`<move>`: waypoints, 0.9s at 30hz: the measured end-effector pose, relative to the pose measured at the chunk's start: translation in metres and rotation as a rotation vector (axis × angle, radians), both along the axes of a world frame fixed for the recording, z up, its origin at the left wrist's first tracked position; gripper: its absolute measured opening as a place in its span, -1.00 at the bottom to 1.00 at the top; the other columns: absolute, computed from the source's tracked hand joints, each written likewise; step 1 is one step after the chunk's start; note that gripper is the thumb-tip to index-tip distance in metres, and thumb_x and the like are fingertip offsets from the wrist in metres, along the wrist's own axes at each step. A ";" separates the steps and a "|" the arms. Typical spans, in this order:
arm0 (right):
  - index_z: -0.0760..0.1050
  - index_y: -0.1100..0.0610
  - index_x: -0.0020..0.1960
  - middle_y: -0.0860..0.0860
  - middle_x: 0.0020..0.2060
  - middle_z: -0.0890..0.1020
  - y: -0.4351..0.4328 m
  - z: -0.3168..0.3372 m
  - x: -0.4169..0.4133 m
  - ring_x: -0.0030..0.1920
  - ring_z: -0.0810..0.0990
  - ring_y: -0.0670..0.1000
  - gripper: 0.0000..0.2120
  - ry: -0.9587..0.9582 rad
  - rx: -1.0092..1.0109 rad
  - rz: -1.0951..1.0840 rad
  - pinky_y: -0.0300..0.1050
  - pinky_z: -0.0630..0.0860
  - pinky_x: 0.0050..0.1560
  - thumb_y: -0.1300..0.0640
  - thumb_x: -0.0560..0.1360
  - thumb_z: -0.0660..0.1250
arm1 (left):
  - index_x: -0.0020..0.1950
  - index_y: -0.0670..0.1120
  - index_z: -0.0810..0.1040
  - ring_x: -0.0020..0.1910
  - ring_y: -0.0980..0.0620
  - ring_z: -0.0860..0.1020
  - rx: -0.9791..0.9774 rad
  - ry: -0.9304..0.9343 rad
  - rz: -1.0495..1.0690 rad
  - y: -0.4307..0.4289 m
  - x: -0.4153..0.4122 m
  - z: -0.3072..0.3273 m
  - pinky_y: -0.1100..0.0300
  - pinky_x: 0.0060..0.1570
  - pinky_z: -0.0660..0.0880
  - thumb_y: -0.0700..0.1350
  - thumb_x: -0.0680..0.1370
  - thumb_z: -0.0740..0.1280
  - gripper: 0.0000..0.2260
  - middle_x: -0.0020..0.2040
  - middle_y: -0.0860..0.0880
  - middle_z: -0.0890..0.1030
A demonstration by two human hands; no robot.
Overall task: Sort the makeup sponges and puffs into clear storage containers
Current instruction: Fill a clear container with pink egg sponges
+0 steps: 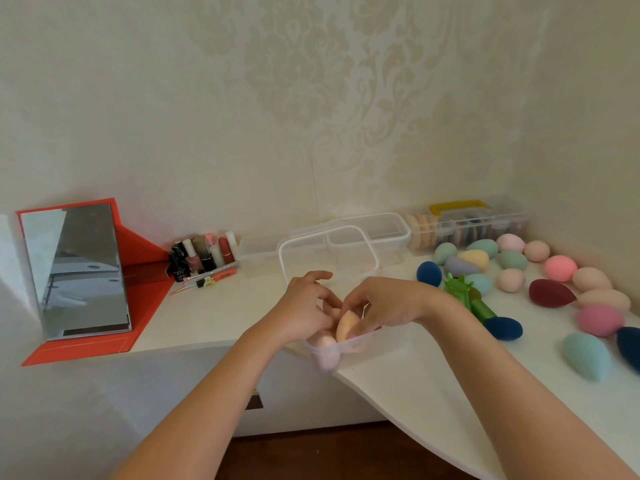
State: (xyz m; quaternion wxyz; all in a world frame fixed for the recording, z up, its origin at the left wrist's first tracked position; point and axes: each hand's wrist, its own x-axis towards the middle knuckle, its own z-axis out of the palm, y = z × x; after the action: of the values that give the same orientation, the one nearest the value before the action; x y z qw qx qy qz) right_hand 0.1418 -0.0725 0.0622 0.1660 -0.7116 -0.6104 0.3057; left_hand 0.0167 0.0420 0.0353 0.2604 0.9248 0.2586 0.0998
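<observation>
At the surface (398, 386) edge sits the clear container (360, 342), which the right hand (384, 303), fingers pinching a peach sponge (347, 325), or the left hand (304, 306), hold unclear, could tip off.

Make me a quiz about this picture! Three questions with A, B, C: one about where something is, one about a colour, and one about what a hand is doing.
1. Where does the mirror stand on the table?
A. at the left end
B. among the sponges on the right
C. inside a clear box

2. What colour is the handle of the storage case by the wall?
A. green
B. yellow
C. black

3. What is the right hand doing?
A. lying flat on the table
B. gripping a nail polish bottle
C. holding a peach sponge at the open clear container

Answers:
1 A, the mirror is far left, away from the sponges.
2 B, the handle on top of the case is yellow.
3 C, the hand pinches the sponge right at the container's rim.
</observation>
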 end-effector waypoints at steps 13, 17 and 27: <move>0.62 0.03 0.08 -0.05 -0.07 0.64 -0.008 0.006 -0.008 -0.07 0.57 -0.04 -0.77 -0.056 -0.054 0.020 -0.21 0.42 -0.02 -0.03 0.54 0.27 | -0.13 0.13 0.56 0.35 0.15 0.23 -0.019 -0.001 -0.009 0.001 -0.001 0.000 0.34 0.20 0.18 -0.18 0.42 0.41 -0.81 0.42 0.14 0.25; 0.55 0.17 -0.11 -0.01 -0.27 0.52 0.004 0.008 -0.025 -0.27 0.45 -0.03 -0.80 -0.262 -0.043 -0.048 -0.26 0.30 -0.31 0.02 0.46 0.38 | -0.12 0.12 0.54 0.38 0.16 0.22 -0.013 0.009 -0.014 0.003 -0.001 -0.004 0.34 0.20 0.18 -0.16 0.42 0.39 -0.84 0.42 0.17 0.24; 0.56 0.19 -0.15 0.01 -0.34 0.50 0.003 0.020 -0.028 -0.35 0.40 -0.07 -0.76 -0.269 -0.149 -0.011 -0.24 0.29 -0.29 0.13 0.56 0.17 | -0.06 0.23 0.56 0.45 0.19 0.09 -0.302 0.117 -0.088 0.007 -0.009 0.011 0.22 0.37 0.14 -0.05 0.47 0.35 -0.84 0.46 0.25 0.13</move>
State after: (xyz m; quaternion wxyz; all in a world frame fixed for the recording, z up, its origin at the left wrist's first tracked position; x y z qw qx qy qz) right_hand 0.1143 -0.0699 0.0819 0.0309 -0.7597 -0.5989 0.2513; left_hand 0.0081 0.0488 0.0458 0.3851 0.8899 0.2445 -0.0058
